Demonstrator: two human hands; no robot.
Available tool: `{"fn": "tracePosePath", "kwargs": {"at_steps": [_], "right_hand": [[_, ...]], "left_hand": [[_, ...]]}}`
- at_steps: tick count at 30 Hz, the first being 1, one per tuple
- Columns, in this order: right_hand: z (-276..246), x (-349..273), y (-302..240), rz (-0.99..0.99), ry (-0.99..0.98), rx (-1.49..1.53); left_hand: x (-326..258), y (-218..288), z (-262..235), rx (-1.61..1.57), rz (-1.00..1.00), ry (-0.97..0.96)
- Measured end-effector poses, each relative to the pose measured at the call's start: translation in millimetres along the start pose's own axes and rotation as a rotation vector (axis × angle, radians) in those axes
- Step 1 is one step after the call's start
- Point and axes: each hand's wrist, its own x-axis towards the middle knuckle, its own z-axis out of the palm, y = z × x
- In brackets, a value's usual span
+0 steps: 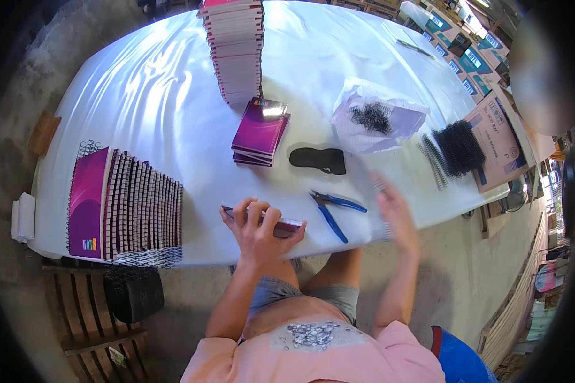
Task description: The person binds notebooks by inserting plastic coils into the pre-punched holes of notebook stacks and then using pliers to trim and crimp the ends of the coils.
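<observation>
My left hand (259, 226) is closed around a small notebook (287, 225), gripping it by its edges just above the table's near side. To the right, my right hand (396, 214) is smeared by motion, so its fingers do not read clearly. A thin ridged strip, perhaps a binding coil (378, 186), shows at the fingertips; whether the hand holds it I cannot tell. Between the hands lie blue-handled cutting pliers (331, 214), jaws pointing away from me. Beyond them rests a flat black object (317, 161) of unclear kind. A short pile of purple notebooks (259, 131) sits farther back.
A tall stack of notebooks (236, 57) rises at the far middle. More coil-bound notebooks (140, 207) stand at the left edge. Crumpled white paper (399, 124) holds black coils (372, 118). At the right, a bundle of black coils (459, 148) lies against a cardboard box (501, 143).
</observation>
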Motion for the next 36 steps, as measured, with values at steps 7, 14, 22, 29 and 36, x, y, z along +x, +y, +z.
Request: {"fn": "tracePosePath", "kwargs": {"at_steps": [7, 14, 22, 29, 36], "right_hand": [[82, -12, -30, -0.232, -0.176, -0.131], [92, -13, -35, -0.350, -0.156, -0.160], [77, -6, -34, -0.436, -0.304, -0.155], [84, -11, -57, -0.073, -0.284, -0.156], [76, -6, -41, -0.078, -0.464, -0.290]], "left_hand": [[0, 1, 6, -0.002, 0.033, 0.076], [-2, -3, 5, 0.008, 0.028, 0.058], [1, -5, -2, 0.014, 0.020, -0.059], [5, -5, -7, 0.016, 0.042, -0.140], [9, -7, -13, 0.010, 0.004, -0.102]]}}
